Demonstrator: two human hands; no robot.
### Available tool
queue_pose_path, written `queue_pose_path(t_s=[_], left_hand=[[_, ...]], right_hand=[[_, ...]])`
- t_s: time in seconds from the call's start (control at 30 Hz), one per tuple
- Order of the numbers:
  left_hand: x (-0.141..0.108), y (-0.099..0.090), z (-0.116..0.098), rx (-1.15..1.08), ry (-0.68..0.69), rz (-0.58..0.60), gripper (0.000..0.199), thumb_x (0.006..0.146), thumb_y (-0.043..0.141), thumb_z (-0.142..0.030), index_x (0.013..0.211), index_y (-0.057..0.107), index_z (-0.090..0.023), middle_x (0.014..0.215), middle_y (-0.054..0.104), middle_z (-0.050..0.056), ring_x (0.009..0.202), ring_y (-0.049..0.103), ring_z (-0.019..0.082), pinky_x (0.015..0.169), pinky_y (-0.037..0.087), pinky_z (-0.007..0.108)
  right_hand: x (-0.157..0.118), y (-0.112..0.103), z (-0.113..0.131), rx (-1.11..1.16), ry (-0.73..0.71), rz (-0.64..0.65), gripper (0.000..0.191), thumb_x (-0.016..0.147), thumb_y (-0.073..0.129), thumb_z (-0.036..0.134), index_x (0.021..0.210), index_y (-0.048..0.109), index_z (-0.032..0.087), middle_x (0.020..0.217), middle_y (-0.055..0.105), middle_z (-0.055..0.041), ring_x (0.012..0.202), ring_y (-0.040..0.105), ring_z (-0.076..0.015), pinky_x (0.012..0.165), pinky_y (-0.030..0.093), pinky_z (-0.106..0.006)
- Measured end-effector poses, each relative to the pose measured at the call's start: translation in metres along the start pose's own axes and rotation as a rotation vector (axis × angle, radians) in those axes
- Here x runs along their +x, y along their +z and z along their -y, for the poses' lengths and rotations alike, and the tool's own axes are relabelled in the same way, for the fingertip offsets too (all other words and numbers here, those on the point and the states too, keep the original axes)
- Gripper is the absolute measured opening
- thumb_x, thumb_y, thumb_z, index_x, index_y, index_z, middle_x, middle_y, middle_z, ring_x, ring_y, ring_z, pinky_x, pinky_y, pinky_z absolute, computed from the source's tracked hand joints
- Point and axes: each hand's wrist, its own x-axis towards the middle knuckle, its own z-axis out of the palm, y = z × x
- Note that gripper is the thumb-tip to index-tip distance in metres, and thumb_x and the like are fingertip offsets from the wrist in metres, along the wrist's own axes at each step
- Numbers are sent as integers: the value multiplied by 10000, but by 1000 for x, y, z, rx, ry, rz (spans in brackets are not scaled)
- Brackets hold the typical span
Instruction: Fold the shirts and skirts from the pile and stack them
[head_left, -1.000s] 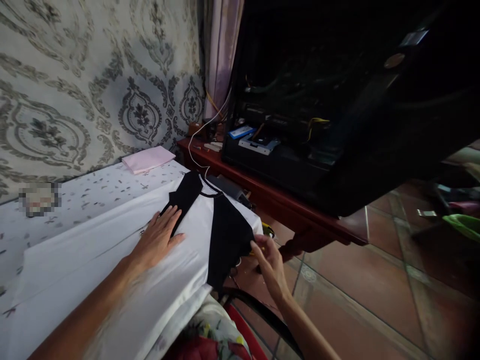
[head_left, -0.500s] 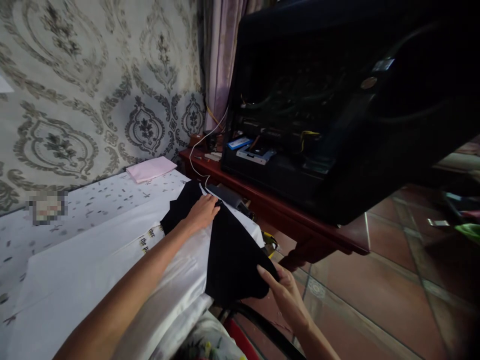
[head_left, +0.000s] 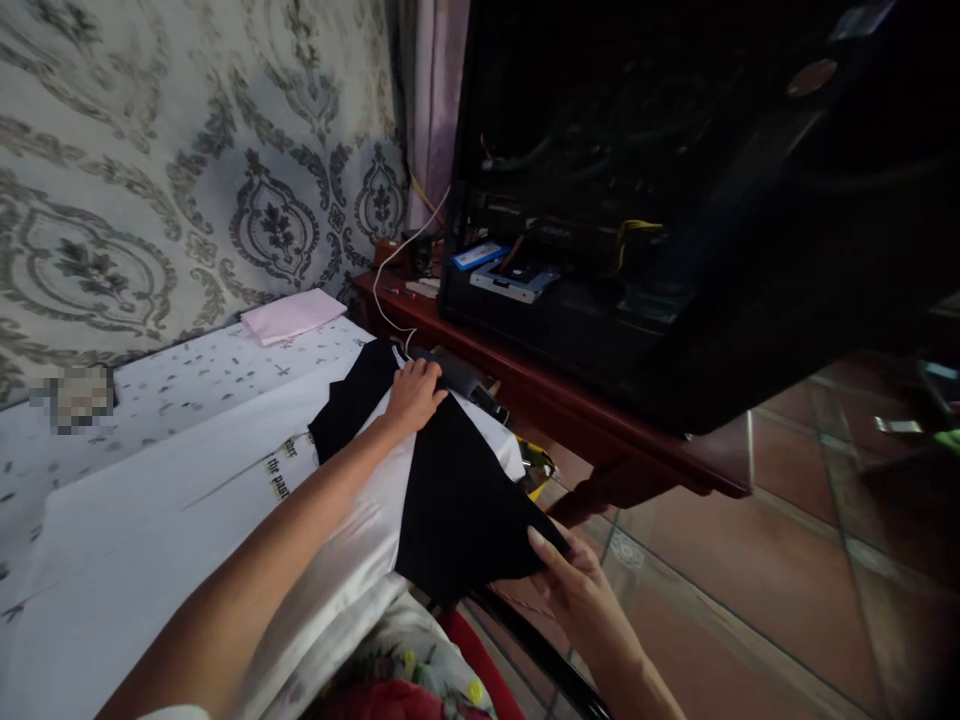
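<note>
A white garment (head_left: 165,480) with printed lettering and black parts lies spread on the white patterned surface and hangs over its near edge. My left hand (head_left: 414,396) is closed on the garment where white meets black, near its collar end. From there the black sleeve (head_left: 457,500) stretches toward the lower right. My right hand (head_left: 570,575) pinches the sleeve's far end between thumb and fingers, off the edge of the surface and above the floor.
A folded pink cloth (head_left: 294,316) lies by the wallpapered wall. On the right, a dark red table (head_left: 555,400) bears a large open black case (head_left: 570,350) with a blue item inside. A thin white cable runs down near my left hand. Tiled floor shows at the right.
The view has shifted a little. My right hand has drawn the end of the black sleeve slightly outward, and the sleeve looks tauter. My left hand still holds the garment near the collar.
</note>
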Motion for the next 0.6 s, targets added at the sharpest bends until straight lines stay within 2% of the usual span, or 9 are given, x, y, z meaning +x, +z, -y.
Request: queue_pose_path(t_s=[0.1,0.17,0.23,0.3,0.4,0.47,0.53,0.6], left_hand=[[-32,-4,6,81,124,-118,320,936,571,-276,1230,531,-157,1297,566,143,1256,491,297,1054,384,469],[-54,-6,12,96,167,-143,381,968,513,-302,1315,470,-151,1409,503,177,1342,443,304,1101,352,498],[-72,-8,16,80,159,-71,442,988,473,-346,1378,428,-143,1505,429,201,1428,368,312,1151,302,527],[-83,-11,15,44,139,70,518,997,451,-401,1428,399,-119,1569,359,212,1488,282,314,1201,232,534],[-97,-24,9,-76,125,220,584,1001,436,-421,1476,364,-89,1627,252,201,1529,171,290,1243,164,485],[-117,-37,6,-216,112,237,582,1009,404,-443,1490,352,-119,1639,234,176,1532,170,262,1239,212,446],[-152,-52,6,-343,101,229,578,1010,373,-497,1490,354,-176,1621,288,149,1514,238,240,1216,282,421],[-199,-67,8,-382,114,216,610,985,411,-550,1492,348,-217,1587,348,133,1481,310,245,1191,330,424]], right_hand=[[1,-7,-5,77,69,40,253,703,864,395,773,725,195,580,627,26,515,538,-104,596,516,-243],[4,-14,-8,80,110,66,270,715,853,405,873,766,205,751,737,-25,673,658,-170,720,559,-306],[9,-18,-10,47,118,57,335,698,855,438,936,782,213,913,776,-63,855,707,-240,805,566,-363],[14,-19,-7,18,83,48,358,678,859,460,934,787,222,968,780,-69,926,710,-267,827,569,-384],[19,-9,6,4,-7,74,282,675,863,438,851,782,232,866,778,-39,791,713,-218,691,585,-312],[19,2,20,-28,-26,130,216,706,846,416,751,755,225,734,749,-16,630,677,-171,542,551,-256],[19,13,34,-63,-29,196,247,743,817,426,671,714,213,618,700,-3,510,624,-147,454,510,-242],[21,21,45,-95,-39,260,301,750,803,458,631,689,205,557,665,-4,453,596,-146,423,499,-253]])
